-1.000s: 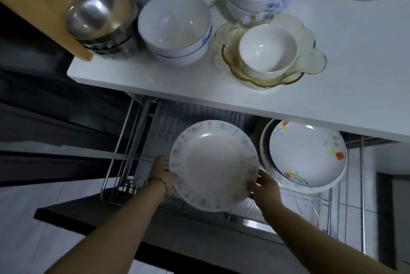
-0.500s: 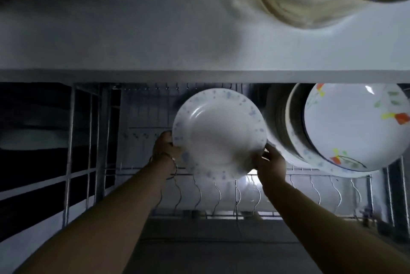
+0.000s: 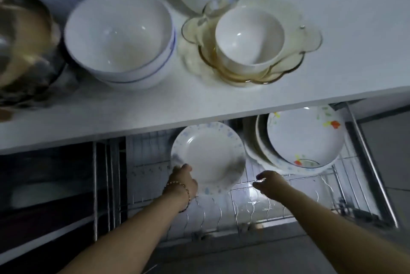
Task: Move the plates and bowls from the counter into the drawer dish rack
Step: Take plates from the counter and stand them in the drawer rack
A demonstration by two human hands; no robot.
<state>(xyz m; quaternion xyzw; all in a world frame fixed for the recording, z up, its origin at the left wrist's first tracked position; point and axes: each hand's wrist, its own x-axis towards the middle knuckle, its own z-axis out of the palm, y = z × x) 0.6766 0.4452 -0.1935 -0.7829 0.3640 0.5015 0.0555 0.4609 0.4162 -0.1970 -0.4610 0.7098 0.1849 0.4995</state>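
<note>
Presently left hand (image 3: 183, 179) fingers clamp the speckled plate (image 3: 208, 154) at its near rim; right hand (image 3: 269, 182) loosely curled, empty; stacked plates (image 3: 304, 138) just right.

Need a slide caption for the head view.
Left hand holds blue-speckled plate in drawer rack; right hand clear of it.

A white counter (image 3: 346, 36) fills the upper half of the frame, and its front edge rises a little toward the right. Below it, at the left, the cabinet front (image 3: 44, 185) is dark, almost black, with faint horizontal lines. Grey floor (image 3: 244, 258) shows along the bottom centre, and at the right edge it has a thin joint line. The light is dim and cool; the counter top is the brightest surface.
</note>
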